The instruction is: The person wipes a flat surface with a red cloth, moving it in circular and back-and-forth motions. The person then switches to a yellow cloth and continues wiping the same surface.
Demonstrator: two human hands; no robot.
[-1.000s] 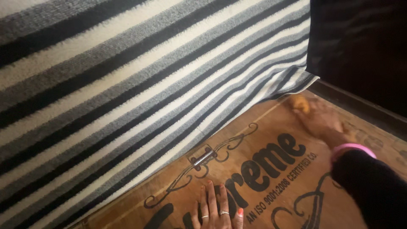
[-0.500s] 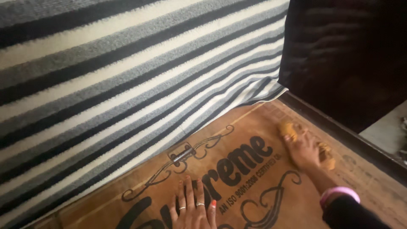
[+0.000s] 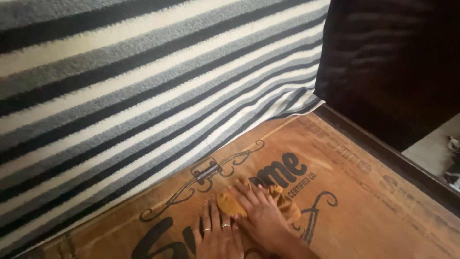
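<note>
My right hand (image 3: 261, 216) lies flat on a crumpled yellow cloth (image 3: 289, 206) and presses it onto a brown wooden board (image 3: 364, 206) with dark printed lettering and scrollwork. Its fingers point up and left, over the cloth. Beside it to the left, my left hand (image 3: 216, 235) rests palm down on the board with fingers apart and rings on two fingers, touching the cloth's left edge. Both wrists run out of the bottom of the view.
A thick grey, black and white striped fabric (image 3: 143, 96) rises steeply from the board's far edge. A small metal hinge (image 3: 206, 170) sits in the board near the fingertips. A dark frame rail (image 3: 383, 151) borders the right side, with a dark panel (image 3: 397, 62) behind and pale floor (image 3: 431, 148) beyond.
My right hand has slid the yellow cloth left and down across the board, from near the right corner to right beside my left hand. The left hand has stayed planted.
</note>
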